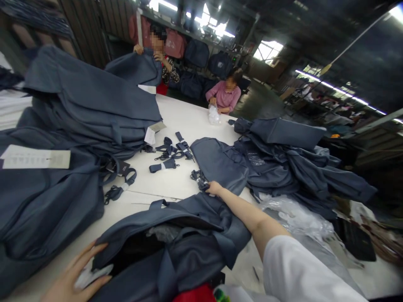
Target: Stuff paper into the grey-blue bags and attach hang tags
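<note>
A dark blue-grey bag (195,256) lies in front of me with its mouth gaping and some clear plastic (163,233) inside. At the left end of that mouth, my left hand (83,270) has a crumpled white plastic wad (91,276) between thumb and fingers, the fingertips touching the bag's edge. Past the bag's far side, my right hand (215,188) reaches out and closes on a bundled strap (199,179). Several more bundled straps (164,165) with hooks lie on the white table (146,182), beyond and to the left.
Blue-grey bags pile up on the left (94,100), one with a paper tag (36,157). More bags (283,155) and clear plastic bags (296,216) lie to the right. Across the table, one person (168,69) holds up a bag; another (225,94) handles clear plastic.
</note>
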`<act>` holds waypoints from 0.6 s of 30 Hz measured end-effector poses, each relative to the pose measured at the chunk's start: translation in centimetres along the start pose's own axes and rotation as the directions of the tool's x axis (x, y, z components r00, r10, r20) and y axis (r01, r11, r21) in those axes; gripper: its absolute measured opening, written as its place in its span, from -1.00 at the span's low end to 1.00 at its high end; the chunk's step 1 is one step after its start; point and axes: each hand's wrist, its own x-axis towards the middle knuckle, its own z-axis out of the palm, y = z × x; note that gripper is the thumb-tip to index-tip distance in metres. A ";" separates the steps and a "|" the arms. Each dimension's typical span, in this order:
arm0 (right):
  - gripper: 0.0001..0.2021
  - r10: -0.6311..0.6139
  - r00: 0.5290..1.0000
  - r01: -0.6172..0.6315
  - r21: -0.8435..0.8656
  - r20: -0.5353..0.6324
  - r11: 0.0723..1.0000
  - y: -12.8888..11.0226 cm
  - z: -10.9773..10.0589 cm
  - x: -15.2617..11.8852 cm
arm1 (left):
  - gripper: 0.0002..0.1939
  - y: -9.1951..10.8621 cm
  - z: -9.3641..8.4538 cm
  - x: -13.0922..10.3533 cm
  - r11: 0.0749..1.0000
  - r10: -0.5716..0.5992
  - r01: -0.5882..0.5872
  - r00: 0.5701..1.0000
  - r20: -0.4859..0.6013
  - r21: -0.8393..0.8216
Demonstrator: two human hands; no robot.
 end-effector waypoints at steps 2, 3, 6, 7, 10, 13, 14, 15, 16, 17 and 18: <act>-0.81 -0.098 0.992 0.101 0.032 -0.075 0.994 -0.8 -1.9 -1.3 | -0.36 0.6 -0.9 -0.5 1.000 -0.007 0.008 0.999 0.049 -0.014; -0.79 -0.144 0.983 0.149 0.038 -0.111 0.988 -1.4 -3.2 -2.0 | -0.32 1.0 -1.3 -0.8 1.000 -0.013 0.014 0.997 0.075 -0.018; -0.73 -0.323 0.889 0.386 0.150 -0.324 0.910 -4.6 -7.4 -4.8 | -0.25 1.9 -2.2 -1.3 0.999 -0.009 0.013 0.994 0.109 -0.039; -0.72 -0.387 0.812 0.517 0.230 -0.438 0.825 -6.2 -8.9 -6.3 | -0.25 2.2 -2.4 -1.4 0.999 0.000 0.006 0.994 0.111 -0.051; -0.72 -0.510 0.562 0.823 0.384 -0.650 0.418 -12.0 -12.4 -12.8 | -0.23 2.9 -2.6 -1.4 0.995 0.027 -0.016 0.994 0.108 -0.097; -0.76 -0.663 0.419 0.902 0.370 -0.620 0.225 -18.9 -12.7 -20.6 | -0.18 3.1 -2.4 -1.4 0.987 0.046 -0.030 0.994 0.101 -0.158; -0.79 -0.721 0.373 0.920 0.336 -0.584 0.203 -21.2 -11.9 -22.7 | -0.16 3.1 -2.3 -1.4 0.983 0.057 -0.039 0.994 0.092 -0.182; -0.82 -0.778 0.328 0.936 0.298 -0.535 0.189 -23.4 -10.5 -24.3 | -0.15 2.9 -2.1 -1.4 0.977 0.068 -0.051 0.995 0.076 -0.205; -0.85 -0.831 0.283 0.950 0.260 -0.479 0.174 -25.4 -8.5 -25.4 | -0.15 2.7 -1.8 -1.4 0.973 0.077 -0.062 0.995 0.060 -0.224; -0.87 -0.879 0.241 0.959 0.237 -0.410 0.152 -27.2 -6.2 -25.9 | -0.17 2.4 -1.6 -1.4 0.969 0.081 -0.067 0.995 0.049 -0.239; -0.88 -0.925 0.202 0.963 0.239 -0.323 0.126 -28.7 -3.5 -25.9 | -0.22 2.0 -1.3 -1.3 0.966 0.083 -0.069 0.995 0.048 -0.250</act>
